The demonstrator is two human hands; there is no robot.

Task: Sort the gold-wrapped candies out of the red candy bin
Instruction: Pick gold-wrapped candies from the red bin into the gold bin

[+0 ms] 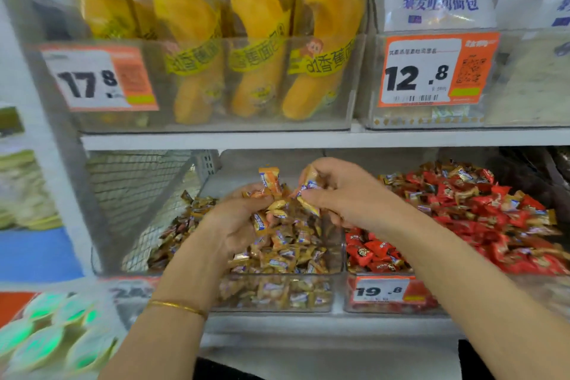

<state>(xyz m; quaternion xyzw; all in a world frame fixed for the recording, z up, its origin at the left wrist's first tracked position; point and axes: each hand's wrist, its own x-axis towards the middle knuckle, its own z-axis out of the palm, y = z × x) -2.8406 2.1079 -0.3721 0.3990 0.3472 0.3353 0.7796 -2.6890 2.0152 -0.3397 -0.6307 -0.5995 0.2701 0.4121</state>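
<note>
Gold-wrapped candies point(277, 205) fill the curled left hand point(237, 222) — the right hand point(342, 194) pinches a few more.

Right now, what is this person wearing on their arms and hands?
The left hand and right hand are ungloved, and no sleeves show on either arm. A thin gold bangle circles the left wrist.

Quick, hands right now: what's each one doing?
Left hand: grips several gold-wrapped candies.
Right hand: pinches a few more of them.
</note>
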